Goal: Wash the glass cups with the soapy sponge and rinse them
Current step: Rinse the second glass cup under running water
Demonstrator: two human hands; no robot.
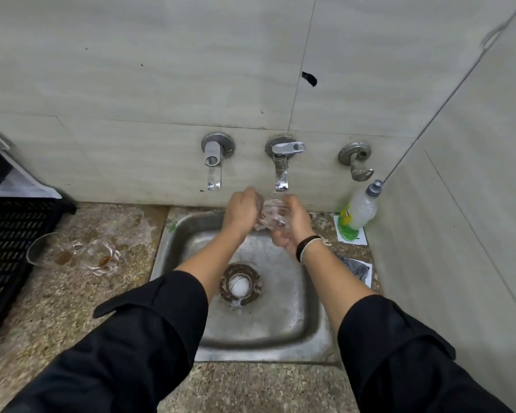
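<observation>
Glass cup (273, 214) under tap (280, 171) | between both hands | left hand (240, 211) fingers clasp it | right hand (292, 225) fingers clasp it

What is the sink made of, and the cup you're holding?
The sink looks like steel: grey, dull shine, scuffed. The cup, held by the left hand and right hand, looks like clear glass; you can see through it.

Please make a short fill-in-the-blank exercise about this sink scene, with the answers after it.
1. Both hands hold a glass cup under the ____ of the three taps.
2. On the counter left of the sink stand ____ dirty cups.
3. The wristband is on the ____ arm.
4. The soap bottle stands to the ____ of the sink.

Answers: middle; two; right; right
</observation>
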